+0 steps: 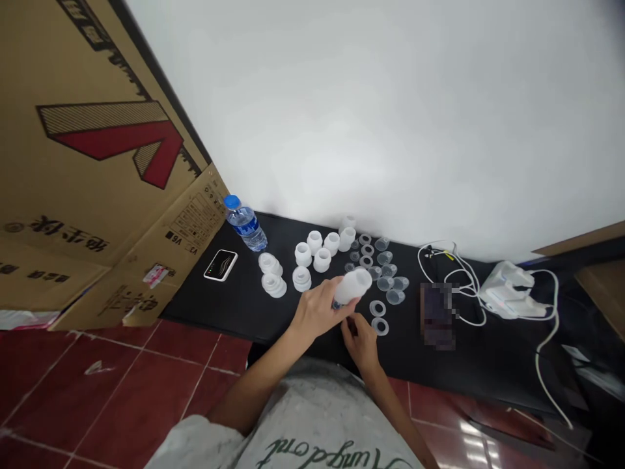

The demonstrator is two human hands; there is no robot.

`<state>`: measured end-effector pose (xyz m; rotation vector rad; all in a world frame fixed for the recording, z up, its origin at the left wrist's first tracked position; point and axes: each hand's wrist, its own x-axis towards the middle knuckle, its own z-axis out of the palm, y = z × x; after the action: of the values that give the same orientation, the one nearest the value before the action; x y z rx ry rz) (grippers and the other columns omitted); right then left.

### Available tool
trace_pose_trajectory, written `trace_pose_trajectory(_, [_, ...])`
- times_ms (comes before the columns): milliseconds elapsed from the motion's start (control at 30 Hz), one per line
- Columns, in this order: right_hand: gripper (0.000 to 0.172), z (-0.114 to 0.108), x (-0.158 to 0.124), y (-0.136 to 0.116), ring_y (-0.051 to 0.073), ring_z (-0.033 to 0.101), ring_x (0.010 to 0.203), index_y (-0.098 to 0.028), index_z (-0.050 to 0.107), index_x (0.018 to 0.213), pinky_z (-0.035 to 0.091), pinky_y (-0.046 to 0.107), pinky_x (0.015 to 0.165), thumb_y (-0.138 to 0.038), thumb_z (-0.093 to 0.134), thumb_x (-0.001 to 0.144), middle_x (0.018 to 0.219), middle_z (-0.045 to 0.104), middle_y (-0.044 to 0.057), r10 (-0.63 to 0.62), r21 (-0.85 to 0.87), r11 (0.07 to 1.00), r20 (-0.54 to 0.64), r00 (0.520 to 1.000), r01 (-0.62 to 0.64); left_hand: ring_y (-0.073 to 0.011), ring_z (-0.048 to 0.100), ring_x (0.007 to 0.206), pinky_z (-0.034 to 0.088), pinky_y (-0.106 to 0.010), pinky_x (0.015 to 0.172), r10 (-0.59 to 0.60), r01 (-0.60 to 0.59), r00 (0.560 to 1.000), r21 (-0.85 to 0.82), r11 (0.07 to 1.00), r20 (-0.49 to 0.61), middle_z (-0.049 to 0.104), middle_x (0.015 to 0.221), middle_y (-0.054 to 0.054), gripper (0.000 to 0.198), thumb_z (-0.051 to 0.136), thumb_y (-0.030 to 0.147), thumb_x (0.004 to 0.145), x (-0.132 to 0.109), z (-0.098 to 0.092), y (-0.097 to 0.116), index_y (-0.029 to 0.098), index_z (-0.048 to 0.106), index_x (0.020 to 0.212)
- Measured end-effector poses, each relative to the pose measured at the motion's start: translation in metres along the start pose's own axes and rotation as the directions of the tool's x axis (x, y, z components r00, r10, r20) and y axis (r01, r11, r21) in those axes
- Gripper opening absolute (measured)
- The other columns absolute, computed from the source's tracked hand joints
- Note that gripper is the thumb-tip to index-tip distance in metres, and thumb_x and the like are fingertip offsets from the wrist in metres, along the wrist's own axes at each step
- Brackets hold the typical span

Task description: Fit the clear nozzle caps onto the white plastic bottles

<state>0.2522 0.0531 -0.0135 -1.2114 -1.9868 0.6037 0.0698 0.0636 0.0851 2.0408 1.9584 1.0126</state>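
Note:
My left hand point(319, 309) is closed around a white plastic cup-shaped part point(352, 285), held tilted above the black table point(244, 303). My right hand point(361, 337) is just below it, fingers pinched near the part's lower end; what they hold is too small to see. Two clear rings point(378, 317) lie on the table right beside the hands. Several white cup-shaped parts point(315, 253) stand in a group behind my left hand, and several clear small lids and rings point(383, 264) lie behind my right hand.
A water bottle with a blue cap point(245, 223) and a small white-edged device point(221, 265) sit at the table's left. A large cardboard box point(92, 163) leans at left. A blurred dark item point(438, 314), white cables point(459, 277) and a white device point(508, 290) lie at right. Red tile floor point(122, 384) below.

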Motion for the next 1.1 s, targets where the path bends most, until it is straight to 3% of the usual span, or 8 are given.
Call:
trace_pose_trajectory(100, [0.026,-0.003,0.001,-0.003,0.017,0.063,0.059,-0.019,0.075,0.117,0.057,0.029,0.062,-0.038,0.058,0.11,0.081,0.072,0.004,0.039,0.034,0.999,-0.027,0.999,-0.038,-0.0189,0.076,0.071,0.06,-0.028,0.068,0.069,-0.072,0.983,-0.01,0.997,-0.168,0.077,0.084,-0.007,0.045,0.074,0.053,0.099,-0.039,-0.016,-0.018,0.019,0.075,0.129])
trace_pose_trajectory(200, [0.037,-0.001,0.007,-0.008,0.016,0.061,0.059,-0.017,0.07,0.136,0.057,0.028,0.059,-0.04,0.06,0.109,0.086,0.07,0.004,0.066,0.03,0.997,-0.006,0.998,-0.066,-0.0225,0.078,0.086,0.064,-0.032,0.079,0.013,-0.028,0.977,-0.066,0.997,-0.214,0.078,0.097,-0.009,0.039,0.082,0.051,0.091,-0.064,-0.028,-0.027,0.022,0.078,0.117])
trace_pose_trajectory(300, [0.041,0.006,0.019,-0.013,0.018,0.065,0.063,-0.018,0.067,0.145,0.057,0.028,0.06,-0.038,0.058,0.11,0.091,0.071,0.006,0.025,0.0,1.0,0.07,0.997,-0.025,-0.0276,0.078,0.105,0.064,-0.04,0.094,-0.081,0.039,0.982,-0.238,0.971,-0.17,0.078,0.114,-0.012,0.035,0.083,0.048,0.089,-0.076,-0.029,-0.033,0.022,0.076,0.111])
trace_pose_trajectory(467, [0.025,0.015,0.032,-0.013,0.022,0.074,0.083,-0.022,0.077,0.11,0.06,0.029,0.073,-0.028,0.053,0.111,0.097,0.075,0.009,-0.02,-0.022,1.0,0.106,0.994,0.023,-0.0253,0.077,0.103,0.063,-0.038,0.093,-0.296,0.26,0.955,-0.402,0.878,-0.027,0.079,0.112,-0.008,0.033,0.082,0.044,0.092,-0.083,-0.023,-0.041,0.022,0.071,0.114])
trace_pose_trajectory(633, [0.021,0.005,0.027,-0.003,0.023,0.075,0.083,-0.021,0.074,0.11,0.062,0.032,0.076,-0.027,0.054,0.11,0.097,0.078,0.009,0.07,0.05,0.996,0.047,0.996,-0.072,-0.0278,0.075,0.114,0.061,-0.04,0.098,-0.247,0.26,0.965,-0.444,0.858,0.089,0.076,0.123,-0.011,0.034,0.075,0.042,0.097,-0.087,-0.02,-0.05,0.023,0.075,0.126])
trace_pose_trajectory(767, [0.02,-0.001,0.02,-0.002,0.023,0.078,0.082,-0.022,0.074,0.115,0.064,0.033,0.079,-0.026,0.056,0.108,0.102,0.081,0.008,0.115,0.074,0.99,0.037,0.993,-0.117,-0.0288,0.077,0.11,0.064,-0.042,0.097,-0.337,0.336,0.938,-0.452,0.826,0.081,0.078,0.12,-0.01,0.049,0.082,0.049,0.09,-0.092,-0.006,-0.059,0.022,0.071,0.129])
trace_pose_trajectory(1000, [0.024,0.004,0.019,-0.007,0.022,0.082,0.076,-0.023,0.072,0.126,0.063,0.028,0.07,-0.021,0.058,0.107,0.098,0.084,0.004,0.17,0.025,0.985,0.024,0.985,-0.171,-0.0296,0.079,0.102,0.067,-0.041,0.089,-0.378,0.4,0.914,-0.468,0.788,0.145,0.081,0.112,-0.009,0.047,0.081,0.059,0.087,-0.089,0.008,-0.066,0.023,0.073,0.116])
trace_pose_trajectory(1100, [0.027,0.003,0.018,-0.008,0.023,0.084,0.087,-0.023,0.072,0.129,0.065,0.03,0.08,-0.019,0.058,0.107,0.106,0.085,0.007,0.122,0.017,0.992,-0.003,0.993,-0.122,-0.03,0.08,0.1,0.067,-0.041,0.088,-0.369,0.392,0.919,-0.424,0.816,0.139,0.082,0.111,-0.008,0.046,0.082,0.06,0.087,-0.088,0.005,-0.067,0.023,0.075,0.114])
